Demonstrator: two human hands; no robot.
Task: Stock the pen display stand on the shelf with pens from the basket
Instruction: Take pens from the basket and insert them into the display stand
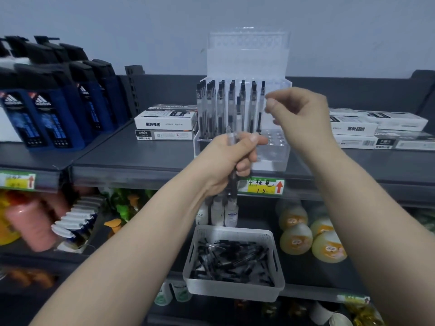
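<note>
A clear acrylic pen display stand (275,158) sits on the grey shelf (141,158). Several black-capped clear pens (220,107) stand upright in its left and middle holes, while its right holes are bare. My left hand (231,158) is in front of the stand's base and grips a bundle of pens (231,137) upright. My right hand (299,114) is raised at the stand's right side. Its thumb and forefinger tips sit slightly apart, just right of the rightmost standing pen (262,100), with nothing between them. A white basket (235,290) of loose pens rests on the shelf below.
White boxes of pens are stacked left (164,124) and right (376,128) of the stand. Blue bottles (47,114) crowd the left shelf section. A green and yellow price label (261,185) is on the shelf edge. Bottles and round yellow jars (313,238) fill the lower shelf.
</note>
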